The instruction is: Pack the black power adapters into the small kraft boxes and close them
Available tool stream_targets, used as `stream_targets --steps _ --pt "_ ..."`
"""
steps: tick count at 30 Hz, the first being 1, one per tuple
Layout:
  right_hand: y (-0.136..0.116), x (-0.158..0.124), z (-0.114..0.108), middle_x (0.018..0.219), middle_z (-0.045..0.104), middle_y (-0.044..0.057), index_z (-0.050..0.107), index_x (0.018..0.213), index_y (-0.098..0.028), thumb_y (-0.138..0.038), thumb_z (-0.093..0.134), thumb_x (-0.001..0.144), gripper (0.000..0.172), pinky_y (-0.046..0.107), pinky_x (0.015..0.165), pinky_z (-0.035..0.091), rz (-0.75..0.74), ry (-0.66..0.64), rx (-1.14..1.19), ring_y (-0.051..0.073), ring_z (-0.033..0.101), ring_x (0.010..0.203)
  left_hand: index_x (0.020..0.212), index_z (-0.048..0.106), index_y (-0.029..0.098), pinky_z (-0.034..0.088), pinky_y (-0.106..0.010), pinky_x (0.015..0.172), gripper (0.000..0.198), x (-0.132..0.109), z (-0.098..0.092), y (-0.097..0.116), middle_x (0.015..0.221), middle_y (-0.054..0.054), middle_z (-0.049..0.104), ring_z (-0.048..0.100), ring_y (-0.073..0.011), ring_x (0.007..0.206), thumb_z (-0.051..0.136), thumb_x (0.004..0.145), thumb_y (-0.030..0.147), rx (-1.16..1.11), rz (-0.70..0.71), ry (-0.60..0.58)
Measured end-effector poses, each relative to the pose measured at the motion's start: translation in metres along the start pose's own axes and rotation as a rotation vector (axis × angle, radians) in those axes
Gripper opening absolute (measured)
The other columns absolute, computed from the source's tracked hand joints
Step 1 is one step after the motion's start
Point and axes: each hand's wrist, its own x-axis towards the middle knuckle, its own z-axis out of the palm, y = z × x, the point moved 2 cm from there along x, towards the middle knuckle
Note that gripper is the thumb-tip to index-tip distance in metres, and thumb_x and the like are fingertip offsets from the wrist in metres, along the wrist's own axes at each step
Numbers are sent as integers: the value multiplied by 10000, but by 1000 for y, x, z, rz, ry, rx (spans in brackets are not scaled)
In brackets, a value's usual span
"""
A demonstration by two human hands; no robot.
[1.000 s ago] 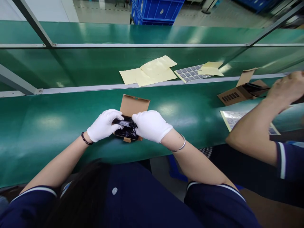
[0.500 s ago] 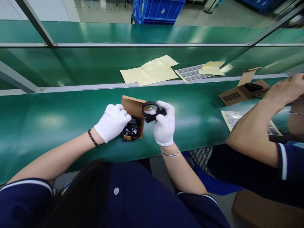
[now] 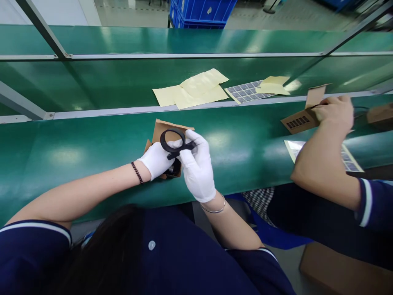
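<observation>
A black ring-shaped part with a short stem (image 3: 173,154) is gripped in the closed fingers of my white-gloved right hand (image 3: 199,170), above the small open cardboard box (image 3: 162,127). My left hand (image 3: 157,160), also gloved in white, reaches into the box at its left side. Its fingertips are hidden behind the ring and the box contents, so I cannot tell what they hold. Dark items (image 3: 175,168) lie in the box, partly covered by both hands. The lid of the box stands up at the back.
Pale yellow sheets (image 3: 199,88) and a label sheet (image 3: 248,92) lie beyond the rail of the green worktop (image 3: 76,151). At right, a co-worker's hand (image 3: 337,112) is at another open cardboard box (image 3: 297,121), near a second label sheet (image 3: 353,159). Blue crates (image 3: 202,12) stand behind.
My right hand has brought the black ring part left, over the box. My left hand has moved right and deeper into the box. The co-worker's hand has shifted left onto their box.
</observation>
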Motion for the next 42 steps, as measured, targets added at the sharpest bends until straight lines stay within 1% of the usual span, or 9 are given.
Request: stream_targets --steps 6,14,18,22,26,30,33,36,42 --pt "11 9 -18 1383 646 123 356 1488 -304 -459 442 1036 485 521 1072 577 135 -19 154 252 648 1286 969 699 88 478 -349 646 206 -18 -11 1 835 -166 726 721 -295 785 505 920 40 438 137 -142" --pt "13 9 -24 1411 642 125 366 1466 -294 -401 455 1025 463 477 1059 585 128 44 122 239 650 1297 991 711 57 492 -386 697 225 14 5 34 1017 -229 749 726 -331 915 497 927 32 342 78 -157" --pt "18 6 -31 1343 680 132 473 1413 -243 -354 530 968 463 472 1008 598 101 56 -139 268 695 1196 900 720 60 510 -419 706 182 5 -5 26 911 -218 742 718 -333 840 538 907 63 298 103 -172" --pt "20 2 -29 1271 727 88 596 1340 -242 -263 553 946 397 446 937 614 30 -37 -491 260 729 1046 854 746 131 561 -489 884 198 -33 -20 -10 924 -152 760 723 -326 976 560 922 118 200 133 98" --pt "16 1 -13 1206 747 99 661 1334 -237 -164 461 1010 388 371 808 587 -215 -172 -818 255 693 1062 1364 648 154 544 -505 1092 459 -71 -4 -45 1440 -164 652 621 -334 1330 606 985 409 -76 -110 430" --pt "11 3 1 1192 749 114 700 1299 -205 -132 465 1026 367 349 706 512 -378 -435 -1062 263 650 1033 1597 419 193 495 -471 1193 671 -83 32 -52 1601 -138 517 525 -304 1465 529 1029 533 -323 -73 310" --pt "5 7 2 1453 628 123 698 1273 -214 -173 499 1026 320 353 660 456 -359 -504 -1165 257 613 988 1614 399 196 447 -484 1234 655 -84 49 -51 1679 -175 382 421 -325 1540 525 1043 491 -341 21 310" --pt "1 12 1 1459 619 110 698 1252 -211 -203 497 1033 297 355 628 402 -348 -571 -1182 265 572 988 1649 318 223 464 -495 1218 699 -84 56 -53 1705 -201 312 393 -339 1553 564 1037 453 -310 87 351" --pt "5 26 -6 1214 721 80 734 1212 -220 -155 484 1031 315 349 633 372 -356 -612 -1068 244 554 945 1590 396 245 402 -607 1255 606 -77 48 -53 1541 -142 567 417 -340 1536 592 1021 329 -143 373 437"
